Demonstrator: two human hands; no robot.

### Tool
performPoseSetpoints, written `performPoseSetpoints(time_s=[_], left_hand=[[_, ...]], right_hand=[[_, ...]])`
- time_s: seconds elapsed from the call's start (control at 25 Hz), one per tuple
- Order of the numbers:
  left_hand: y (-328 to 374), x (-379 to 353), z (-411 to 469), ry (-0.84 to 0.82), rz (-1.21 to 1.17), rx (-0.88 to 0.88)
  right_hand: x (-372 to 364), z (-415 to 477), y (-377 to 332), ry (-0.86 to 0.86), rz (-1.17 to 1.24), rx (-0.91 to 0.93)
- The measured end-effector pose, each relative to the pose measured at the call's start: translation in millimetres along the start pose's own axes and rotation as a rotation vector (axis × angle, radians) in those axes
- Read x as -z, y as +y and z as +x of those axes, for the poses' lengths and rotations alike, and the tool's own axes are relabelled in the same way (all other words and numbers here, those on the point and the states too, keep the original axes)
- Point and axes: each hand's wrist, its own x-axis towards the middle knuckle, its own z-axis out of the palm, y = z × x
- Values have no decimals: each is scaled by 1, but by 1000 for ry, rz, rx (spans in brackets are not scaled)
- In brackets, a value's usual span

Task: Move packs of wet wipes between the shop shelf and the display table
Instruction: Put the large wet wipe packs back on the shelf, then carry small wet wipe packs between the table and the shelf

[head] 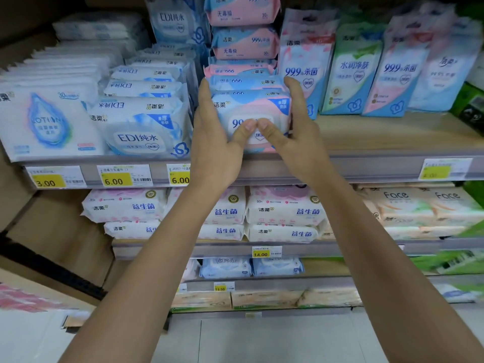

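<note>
Two hands gripped one pink-and-blue wipes pack (251, 108) on the shelf (379, 163), left hand (217, 142) and right hand (296, 137) curling fingers (207, 100) round its sides, thumbs on, perhaps, a white lid.

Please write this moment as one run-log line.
place: shelf | left hand: grips pink-blue wipes pack | right hand: grips same pack | pack: at shelf front

Soft, even light is filling the frame, while wide-angle distortion is bending the edges and blurring the right side.
</note>
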Motion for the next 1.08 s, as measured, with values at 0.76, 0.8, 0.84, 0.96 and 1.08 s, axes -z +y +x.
performPoseSetpoints(time_s=[0.76, 0.8, 0.84, 0.96, 1.08], left_hand=[[-57, 51, -138, -200, -143, 93], [-80, 51, -160, -244, -107, 241], [-105, 53, -187, -266, -38, 389], [-156, 55, -266, -412, 164, 733], [-171, 60, -332, -484, 254, 932]], right_hand=[[-45, -122, 15, 160, 7, -33], [-61, -145, 32, -4, -1, -125], [-79, -168, 51, -164, -31, -209], [-117, -228, 102, -584, -145, -369], [-132, -278, 130, -950, -268, -343]])
